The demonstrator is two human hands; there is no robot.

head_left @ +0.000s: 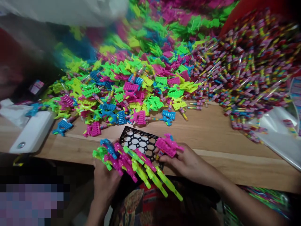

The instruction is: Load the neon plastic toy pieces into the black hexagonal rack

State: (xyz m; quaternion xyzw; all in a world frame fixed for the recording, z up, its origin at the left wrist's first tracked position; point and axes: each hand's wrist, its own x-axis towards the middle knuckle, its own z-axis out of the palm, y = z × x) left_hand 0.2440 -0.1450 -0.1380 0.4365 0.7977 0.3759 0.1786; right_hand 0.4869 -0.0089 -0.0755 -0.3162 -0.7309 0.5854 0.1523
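My left hand (pixel 104 175) is closed round a fanned bunch of plastic toy pistols (pixel 131 164) in pink, green, yellow and blue. My right hand (pixel 185 161) pinches a pink toy pistol (pixel 168 146) beside that bunch. Both hands hover over a black honeycomb tray (pixel 138 139) lying at the near edge of the wooden table (pixel 211 128).
A big heap of coloured toy pistols (pixel 131 78) covers the table's far side. To the right lies a pile of candy tubes (pixel 249 69) and clear plastic bags (pixel 279 131). A white device (pixel 33 131) sits at the left. Patterned cloth (pixel 150 207) lies below the table edge.
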